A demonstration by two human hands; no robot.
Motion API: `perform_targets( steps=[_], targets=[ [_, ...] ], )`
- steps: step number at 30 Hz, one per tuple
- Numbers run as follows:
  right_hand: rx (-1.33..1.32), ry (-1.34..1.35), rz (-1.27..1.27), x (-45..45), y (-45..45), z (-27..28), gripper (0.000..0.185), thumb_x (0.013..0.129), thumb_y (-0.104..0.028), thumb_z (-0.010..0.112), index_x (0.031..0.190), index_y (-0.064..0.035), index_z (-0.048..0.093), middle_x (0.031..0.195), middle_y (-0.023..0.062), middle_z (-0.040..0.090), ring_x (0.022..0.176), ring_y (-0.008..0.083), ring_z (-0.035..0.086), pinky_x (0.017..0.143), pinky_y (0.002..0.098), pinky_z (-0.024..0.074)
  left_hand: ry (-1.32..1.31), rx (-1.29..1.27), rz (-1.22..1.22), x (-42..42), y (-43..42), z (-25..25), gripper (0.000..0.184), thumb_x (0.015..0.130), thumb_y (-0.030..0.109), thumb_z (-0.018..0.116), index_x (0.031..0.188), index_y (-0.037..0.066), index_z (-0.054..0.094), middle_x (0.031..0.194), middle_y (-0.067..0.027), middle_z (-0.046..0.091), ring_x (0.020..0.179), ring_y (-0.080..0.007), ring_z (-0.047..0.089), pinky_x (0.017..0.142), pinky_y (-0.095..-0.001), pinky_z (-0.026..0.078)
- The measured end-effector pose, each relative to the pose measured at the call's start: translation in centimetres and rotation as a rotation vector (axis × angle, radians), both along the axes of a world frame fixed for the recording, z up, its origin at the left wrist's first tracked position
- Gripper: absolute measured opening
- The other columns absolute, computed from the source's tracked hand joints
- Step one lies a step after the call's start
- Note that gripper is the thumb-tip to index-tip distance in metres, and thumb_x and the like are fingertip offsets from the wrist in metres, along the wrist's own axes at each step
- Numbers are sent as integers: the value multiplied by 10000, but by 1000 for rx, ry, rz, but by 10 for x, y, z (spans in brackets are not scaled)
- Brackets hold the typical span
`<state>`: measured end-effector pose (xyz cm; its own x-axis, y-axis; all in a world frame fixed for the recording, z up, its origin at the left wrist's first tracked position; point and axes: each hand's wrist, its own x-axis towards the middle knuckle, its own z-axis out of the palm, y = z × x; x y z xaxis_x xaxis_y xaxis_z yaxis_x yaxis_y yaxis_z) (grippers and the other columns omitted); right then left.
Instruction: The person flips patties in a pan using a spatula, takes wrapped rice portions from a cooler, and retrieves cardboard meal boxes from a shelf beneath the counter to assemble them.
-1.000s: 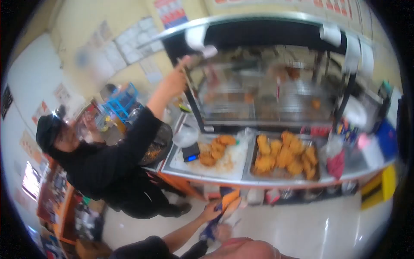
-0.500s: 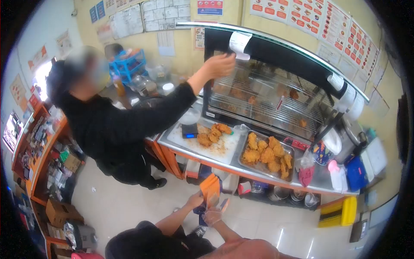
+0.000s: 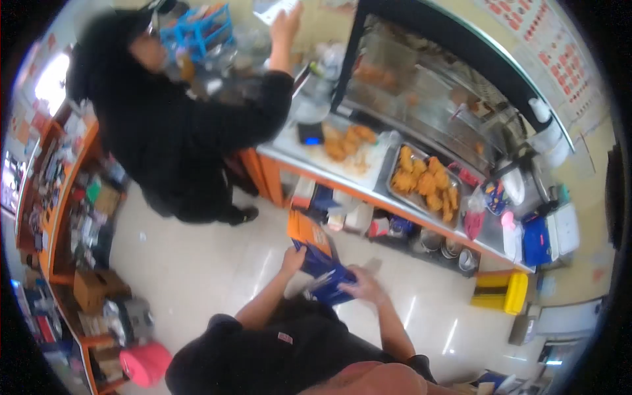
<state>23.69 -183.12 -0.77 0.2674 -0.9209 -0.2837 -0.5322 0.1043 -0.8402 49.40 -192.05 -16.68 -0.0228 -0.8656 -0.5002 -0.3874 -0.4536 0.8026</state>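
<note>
An orange and dark-blue cardboard food box (image 3: 311,236) is held low in front of my body, over the floor; it looks partly unfolded. My left hand (image 3: 293,259) grips its left edge, thumb on the blue side. At the other end, my right hand (image 3: 363,287), in what looks like a clear glove, has its fingers on the blue part, slightly blurred. Beyond the box, on the counter, lie a metal tray (image 3: 417,205) of fried chicken and more chicken pieces (image 3: 347,142) on a white board.
A co-worker in black (image 3: 178,125) stands at the left with a raised hand (image 3: 286,26) holding a paper slip. A glass display warmer (image 3: 421,85) backs the counter. Crowded shelves (image 3: 66,263) line the left; a yellow bin (image 3: 499,292) stands at the right.
The box has opened out, showing more blue, and my right hand has moved right. The co-worker's hand has come away from the warmer with a slip. My view has shifted and tilted.
</note>
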Motion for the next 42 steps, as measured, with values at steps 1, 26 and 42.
perform_targets(
  steps=[1,26,42],
  targets=[
    [18,26,-42,5,1,41,620,723,-295,826,1213,-45,540,1081,147,623,1039,269,601,909,375,481,134,16,81,13,10,-2,370,937,332,532,1020,-12,639,858,-166,683,781,-341,655,706,-388,507],
    [-1376,415,773,363,-532,104,275,771,-14,559,1037,-80,553,964,98,619,1007,260,584,1066,442,348,399,-172,630,138,-42,105,285,987,257,529,930,0,637,703,5,594,613,-74,510,553,-267,414],
    [-366,-104,768,409,-556,67,822,806,-395,727,1421,17,372,1469,271,336,1372,381,336,1108,413,312,416,-145,534,222,-166,105,359,986,307,516,1079,-24,617,907,-159,691,875,-211,671,792,-336,501]
  ],
)
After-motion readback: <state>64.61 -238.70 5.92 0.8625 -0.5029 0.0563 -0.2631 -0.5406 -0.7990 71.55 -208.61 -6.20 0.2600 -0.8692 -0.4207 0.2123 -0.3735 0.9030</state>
